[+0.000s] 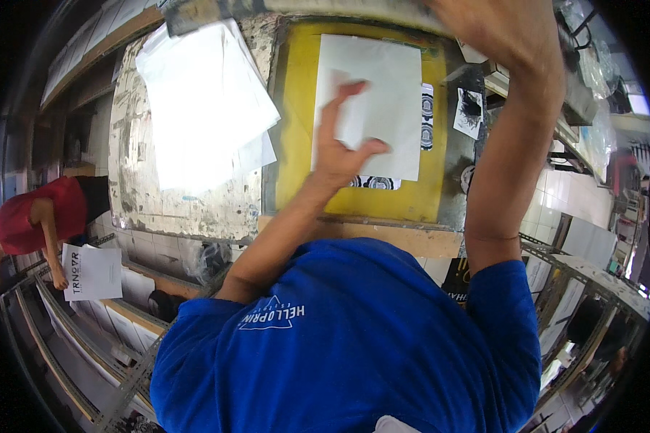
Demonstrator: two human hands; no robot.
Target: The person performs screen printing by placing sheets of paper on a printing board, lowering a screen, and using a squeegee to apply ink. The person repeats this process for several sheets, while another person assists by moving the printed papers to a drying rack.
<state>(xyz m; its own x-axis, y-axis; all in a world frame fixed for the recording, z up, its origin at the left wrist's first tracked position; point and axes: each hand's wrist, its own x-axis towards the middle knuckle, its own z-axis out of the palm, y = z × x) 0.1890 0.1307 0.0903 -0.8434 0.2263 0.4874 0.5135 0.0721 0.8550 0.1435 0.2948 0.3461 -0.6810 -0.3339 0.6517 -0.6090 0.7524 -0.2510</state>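
Observation:
My left hand [341, 148] hovers over or rests on a blank white sheet [390, 108]; I cannot tell which. Its thumb and fingers are spread, slightly blurred, with nothing between them. Beneath the sheet is a yellow screen-printing mesh [296, 137] in a dark, stained frame. Black round designs on white [427, 119] peek out past the sheet's right and lower edges. Up at the top right, my right hand [495, 29] reaches past the far side of the frame. The picture's edge cuts off its fingers, so what they touch is hidden.
A loose pile of white sheets [195, 108] lies on an ink-spattered board [133, 166] to the left. An ink-smeared paper scrap [469, 113] sits right of the mesh. At far left, a person in red [40, 216] holds a printed white sheet [94, 274] over metal racks [65, 343].

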